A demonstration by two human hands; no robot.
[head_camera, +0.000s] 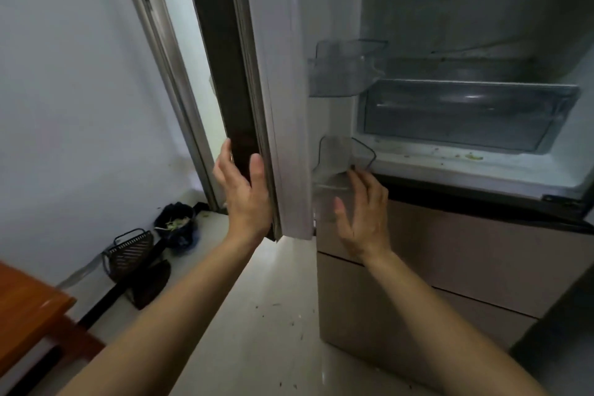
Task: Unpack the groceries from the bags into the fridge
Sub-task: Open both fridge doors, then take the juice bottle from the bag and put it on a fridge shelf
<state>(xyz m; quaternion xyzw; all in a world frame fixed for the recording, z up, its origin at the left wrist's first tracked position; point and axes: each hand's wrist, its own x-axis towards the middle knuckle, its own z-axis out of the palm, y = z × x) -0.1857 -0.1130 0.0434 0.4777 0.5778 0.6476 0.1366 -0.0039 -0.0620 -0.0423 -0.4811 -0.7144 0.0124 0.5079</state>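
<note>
At far left, one corner of a wooden table (29,309) is seen, then a dark dustpan (130,254) and a black bag of scraps (176,223) are found on the floor (257,315) by the wall, well clear of the pale open floor between the arms. The fridge door (273,90) is swung wide; its outer edge is gripped by the left hand (246,193), thumb in front, fingers wrapped behind. Two clear door bins (344,71) are counted. The right hand (363,212) is held with fingers loosely spread, fingertips touching the lower bin. Inside the fridge (466,170), one clear drawer (463,112) is seen under glass shelves, crumbs along the sill. No groceries or bags are in view.
</note>
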